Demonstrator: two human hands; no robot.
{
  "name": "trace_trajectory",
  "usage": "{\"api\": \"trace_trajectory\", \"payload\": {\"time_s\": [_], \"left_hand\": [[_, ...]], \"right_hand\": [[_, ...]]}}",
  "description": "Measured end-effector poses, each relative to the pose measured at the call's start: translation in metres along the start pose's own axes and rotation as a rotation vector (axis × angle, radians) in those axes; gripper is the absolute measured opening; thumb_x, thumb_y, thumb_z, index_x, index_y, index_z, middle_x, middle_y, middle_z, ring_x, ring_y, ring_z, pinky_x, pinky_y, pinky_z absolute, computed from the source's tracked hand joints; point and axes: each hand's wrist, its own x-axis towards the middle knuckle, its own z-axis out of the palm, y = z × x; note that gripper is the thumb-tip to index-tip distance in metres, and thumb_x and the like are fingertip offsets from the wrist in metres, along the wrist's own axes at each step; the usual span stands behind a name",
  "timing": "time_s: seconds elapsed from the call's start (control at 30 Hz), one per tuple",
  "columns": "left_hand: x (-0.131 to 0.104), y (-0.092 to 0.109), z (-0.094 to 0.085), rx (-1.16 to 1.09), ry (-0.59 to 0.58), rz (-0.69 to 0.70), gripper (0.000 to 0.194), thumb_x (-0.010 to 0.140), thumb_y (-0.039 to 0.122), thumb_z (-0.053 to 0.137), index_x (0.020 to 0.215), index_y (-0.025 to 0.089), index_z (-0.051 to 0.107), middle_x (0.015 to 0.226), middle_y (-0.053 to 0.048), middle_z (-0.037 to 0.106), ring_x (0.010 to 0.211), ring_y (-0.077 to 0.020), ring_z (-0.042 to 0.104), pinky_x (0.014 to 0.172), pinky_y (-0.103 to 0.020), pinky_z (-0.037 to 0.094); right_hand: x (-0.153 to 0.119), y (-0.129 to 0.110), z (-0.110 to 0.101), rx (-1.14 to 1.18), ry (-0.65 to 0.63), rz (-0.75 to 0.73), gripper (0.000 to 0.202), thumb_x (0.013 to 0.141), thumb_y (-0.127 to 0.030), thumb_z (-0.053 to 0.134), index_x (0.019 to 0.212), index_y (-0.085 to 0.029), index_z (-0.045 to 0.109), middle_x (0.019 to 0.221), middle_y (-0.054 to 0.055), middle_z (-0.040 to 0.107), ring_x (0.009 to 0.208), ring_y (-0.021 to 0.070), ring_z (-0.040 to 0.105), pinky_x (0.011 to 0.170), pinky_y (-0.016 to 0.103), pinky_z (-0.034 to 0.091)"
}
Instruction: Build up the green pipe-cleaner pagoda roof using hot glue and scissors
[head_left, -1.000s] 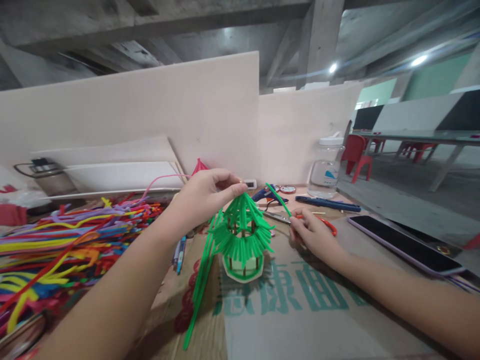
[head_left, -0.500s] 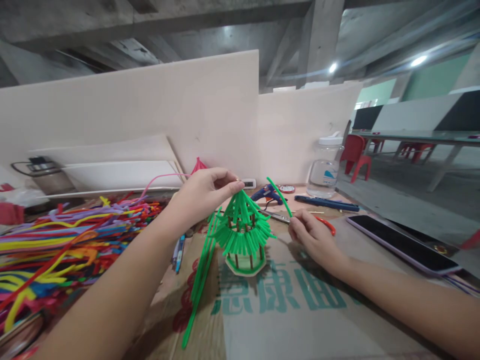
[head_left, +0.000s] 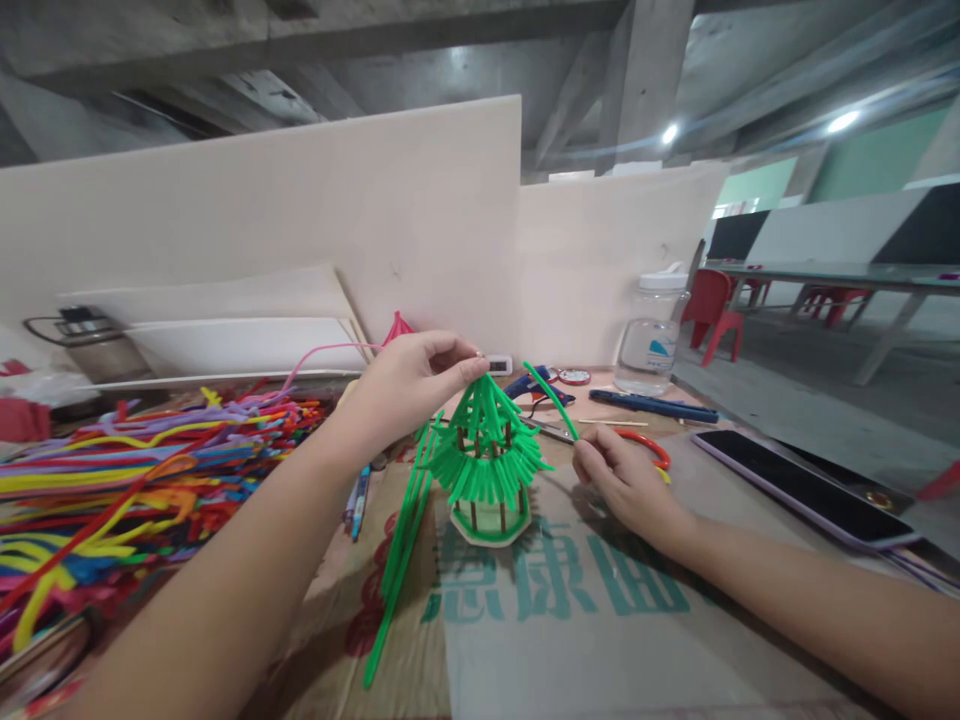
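A small two-tiered pavilion model [head_left: 489, 478] with green pipe-cleaner roofs and brown posts stands on a pale octagonal base. My left hand [head_left: 420, 385] pinches its pointed top between thumb and fingers. My right hand [head_left: 619, 470], to the right of the model, has its fingers closed around a green pipe cleaner [head_left: 551, 398]; the strip slants up and left, its free end apart from the roof. Several long green pipe cleaners [head_left: 405, 550] lie left of the model. Behind my right hand are orange-handled scissors [head_left: 651, 446], partly hidden.
A heap of colourful pipe cleaners [head_left: 127, 480] covers the left side. At the back are a blue glue gun [head_left: 534, 385] and a clear water bottle [head_left: 649, 335]. To the right lie a dark blue tool [head_left: 652, 405] and a phone [head_left: 802, 490]. White boards [head_left: 247, 345] lean against the partition.
The green pipe cleaner in my right hand has tilted further left, its tip slightly lower. My right hand has shifted slightly; my left hand still pinches the roof top.
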Motion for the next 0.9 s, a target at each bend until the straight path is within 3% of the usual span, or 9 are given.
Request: {"api": "trace_trajectory", "payload": {"time_s": [0.6,0.8,0.9], "left_hand": [[0.001,0.001,-0.002,-0.01,-0.022,-0.016,0.029,0.09,0.041,0.058,0.088,0.015,0.071,0.079,-0.002,0.071,0.074,-0.0154,0.063,0.068,-0.024,0.047],[0.003,-0.008,0.0,-0.035,-0.062,-0.016,0.031,0.091,0.043,0.057,0.093,0.015,0.07,0.085,-0.004,0.071,0.078,-0.0154,0.064,0.071,-0.025,0.048],[0.001,-0.007,0.0,-0.036,0.019,0.002,0.035,0.091,0.045,0.058,0.103,0.015,0.07,0.096,-0.006,0.072,0.085,-0.017,0.064,0.075,-0.027,0.049]], "right_hand": [[0.001,0.0,0.0,-0.007,-0.04,0.018,0.029,0.098,-0.039,0.04,0.074,-0.024,0.043,0.065,-0.002,0.051,0.061,0.0154,0.049,0.058,0.028,0.038],[-0.005,-0.002,-0.004,0.002,0.005,-0.085,0.028,0.099,-0.036,0.041,0.075,-0.024,0.045,0.066,-0.002,0.052,0.061,0.0151,0.049,0.059,0.029,0.038],[-0.011,-0.008,-0.007,0.017,-0.016,-0.13,0.027,0.099,-0.036,0.042,0.076,-0.024,0.047,0.067,-0.001,0.051,0.062,0.0155,0.049,0.058,0.029,0.039]]}}
